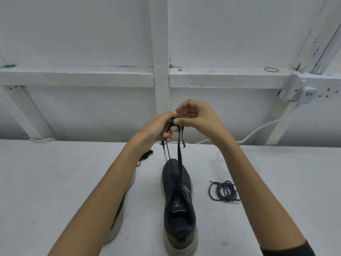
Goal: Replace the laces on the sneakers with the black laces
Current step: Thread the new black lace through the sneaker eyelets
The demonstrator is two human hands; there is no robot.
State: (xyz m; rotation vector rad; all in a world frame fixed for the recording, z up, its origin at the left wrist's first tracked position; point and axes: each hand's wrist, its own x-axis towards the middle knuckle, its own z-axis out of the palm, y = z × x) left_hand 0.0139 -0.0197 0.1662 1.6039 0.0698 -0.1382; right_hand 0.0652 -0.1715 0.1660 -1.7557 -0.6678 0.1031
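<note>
The dark grey mesh sneaker [180, 209] stands on the white desk [55, 182], laced only through its toe-end eyelets. At its 12 o'clock, the left hand [158, 128] and right hand [195, 117] pinch the ends of the flat black lace [179, 154]. A coiled black lace [224, 191] waits at 3 o'clock, so the task is likely under half done.

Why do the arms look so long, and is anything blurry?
Head view: the wide lens stretches things near the edges, so the arms look long; light is soft, shadows on the table faint; the lace looks slightly blurry where the left hand and right hand hold it.
</note>
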